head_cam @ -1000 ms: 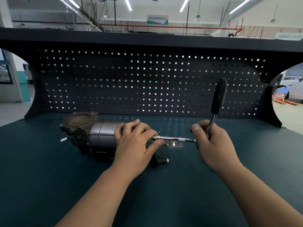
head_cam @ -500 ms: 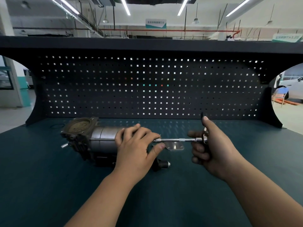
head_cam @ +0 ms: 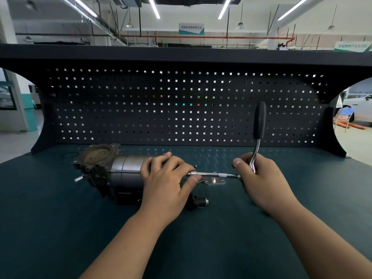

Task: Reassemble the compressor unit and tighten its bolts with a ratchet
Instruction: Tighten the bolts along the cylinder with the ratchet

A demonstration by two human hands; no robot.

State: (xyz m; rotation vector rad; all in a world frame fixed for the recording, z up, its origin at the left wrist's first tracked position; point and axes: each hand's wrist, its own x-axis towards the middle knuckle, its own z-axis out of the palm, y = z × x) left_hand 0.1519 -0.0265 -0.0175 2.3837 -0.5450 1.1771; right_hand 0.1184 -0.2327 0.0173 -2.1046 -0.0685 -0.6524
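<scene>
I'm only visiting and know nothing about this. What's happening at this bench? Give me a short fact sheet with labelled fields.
Setting: dark workbench with pegboard behind
Workpiece: compressor lying on its side
Left hand: grips the compressor body
Right hand: holds the ratchet, handle pointing up
Link: extension bar runs level from ratchet to compressor's end
Loose part: small metal plate on the bench beneath the bar

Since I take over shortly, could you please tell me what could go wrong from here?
The right hand grips the black-handled steel ratchet near its head; with little leverage it may slip.
The left hand, holding the grey metal compressor unit, has its thumb beside the long silver extension bar; it could be pinched.
The small silver bracket plate lying loose beneath the bar might be forgotten.
</scene>
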